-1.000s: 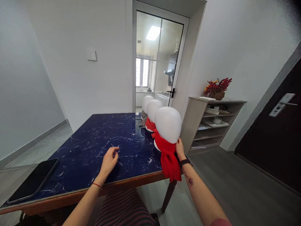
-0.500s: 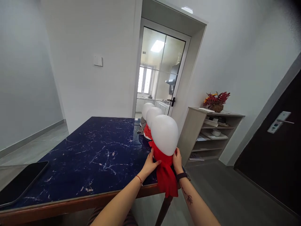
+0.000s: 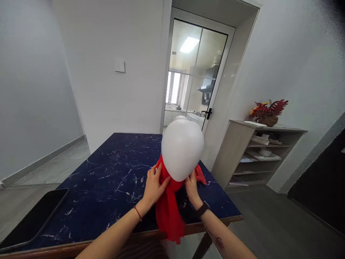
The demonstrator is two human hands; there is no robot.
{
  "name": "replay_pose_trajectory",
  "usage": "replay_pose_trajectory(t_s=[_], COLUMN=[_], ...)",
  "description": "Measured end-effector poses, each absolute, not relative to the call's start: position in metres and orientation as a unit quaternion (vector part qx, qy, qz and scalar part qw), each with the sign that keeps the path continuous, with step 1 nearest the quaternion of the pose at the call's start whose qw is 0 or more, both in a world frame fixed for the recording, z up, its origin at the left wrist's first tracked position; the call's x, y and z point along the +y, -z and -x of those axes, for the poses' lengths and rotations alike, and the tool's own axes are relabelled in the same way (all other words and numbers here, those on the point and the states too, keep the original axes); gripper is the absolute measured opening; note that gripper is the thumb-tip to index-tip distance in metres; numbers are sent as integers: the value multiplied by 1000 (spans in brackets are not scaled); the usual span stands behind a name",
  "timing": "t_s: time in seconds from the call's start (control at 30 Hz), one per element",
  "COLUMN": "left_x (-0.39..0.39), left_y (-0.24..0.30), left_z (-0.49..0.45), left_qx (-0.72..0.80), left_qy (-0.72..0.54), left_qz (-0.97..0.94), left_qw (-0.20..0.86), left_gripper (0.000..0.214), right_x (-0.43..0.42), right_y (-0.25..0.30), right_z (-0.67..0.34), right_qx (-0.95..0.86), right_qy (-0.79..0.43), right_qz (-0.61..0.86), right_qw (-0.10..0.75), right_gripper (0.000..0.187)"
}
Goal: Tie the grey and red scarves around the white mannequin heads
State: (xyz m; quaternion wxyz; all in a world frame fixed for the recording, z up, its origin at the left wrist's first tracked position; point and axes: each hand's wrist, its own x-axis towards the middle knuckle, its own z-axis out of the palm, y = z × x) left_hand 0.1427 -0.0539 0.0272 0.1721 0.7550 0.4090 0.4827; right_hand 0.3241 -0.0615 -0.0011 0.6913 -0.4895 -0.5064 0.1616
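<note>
The white form (image 3: pixel 183 149) lies straight between the two hands, its narrow lower end level with the fingers and its broad round top rising above them, so the long axis runs close to upright. Red cloth (image 3: pixel 169 216) is wrapped around that lower end; one long tail drops toward the person and hangs over the near edge of the worktop (image 3: pixel 124 162), while a shorter red end (image 3: pixel 200 175) sticks out to the right, just beyond the right hand. The left hand (image 3: pixel 153 185) is on the near left side of the wrap, its fingers curled along the outside and its thumb across the front, so it appears to grip the cloth there. The right hand (image 3: pixel 192 189) is tucked in at the lower right of the form, its fingertips partly hidden, and I cannot tell whether they hold anything or only press against it. Neither hand is clearly nearer: both are right at the wrap, on opposite sides, though the left shows more contact with the cloth. The form is over the near right part of the worktop; its base is hidden, so whether it rests there is unclear. The top of another form (image 3: pixel 180 117) shows directly behind it.
</note>
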Motion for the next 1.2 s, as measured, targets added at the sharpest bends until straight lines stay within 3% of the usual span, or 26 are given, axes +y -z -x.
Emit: replay_pose_trajectory(t_s=[0.13,0.3,0.43,0.83,1.03,1.2], left_x=[-7,45,69,81,72,58], left_y=[-30,-9,10,19,22,13], left_z=[-91,-54,-40,-28,-24,-20], left_qx=[488,568,585,477,536,519], left_qy=[-466,-454,-459,-524,-520,-499], left_qz=[-731,-680,-654,-623,-632,-675], left_qw=[97,96,141,330,206,159], left_gripper=[57,61,66,56,45,20], right_x=[-2,65,96,114,104,69], right_y=[-8,3,15,28,25,20], right_z=[-267,-217,-198,-209,-209,-206], right_qx=[-534,-530,-534,-541,-518,-515], right_qy=[-240,-282,-278,-267,-221,-155], right_qz=[468,499,503,540,567,581], right_qw=[662,625,621,587,601,611], right_gripper=[41,36,36,37,39,19])
